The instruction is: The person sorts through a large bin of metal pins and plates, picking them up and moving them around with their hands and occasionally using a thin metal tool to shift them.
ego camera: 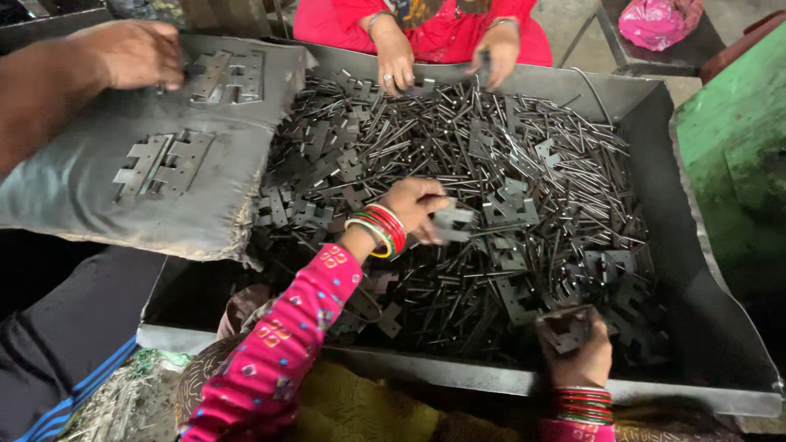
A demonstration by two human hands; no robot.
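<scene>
— See the person in the pink patterned sleeve? The left hand [413,206] is out over the middle of the metal tray [720,344], fingers pinched shut on a flat grey hinge leaf [452,221] lifted just clear of the heap.

— And the right hand [583,354]?

— Down at 5 o'clock by the near rim, curled closed around another hinge piece [563,327]. I think it's a folded pair of leaves, but the hand hides much of it, so I can't be sure.

— What's all the rest in there?

— A deep tangle of hinge leaves and steel pins [491,139], dark and oily. If you ask me, the knack is keeping the 2 pieces square to each other so the knuckles line up, and lifting them clear of the tangle so nothing snags.

— Others working too?

— At 12 o'clock a person in red [426,24] has 2 hands at the far rim. At 10 o'clock a bare arm [49,82] rests on a grey padded board [74,180] with 2 assembled hinges [164,164] lying flat.
</scene>
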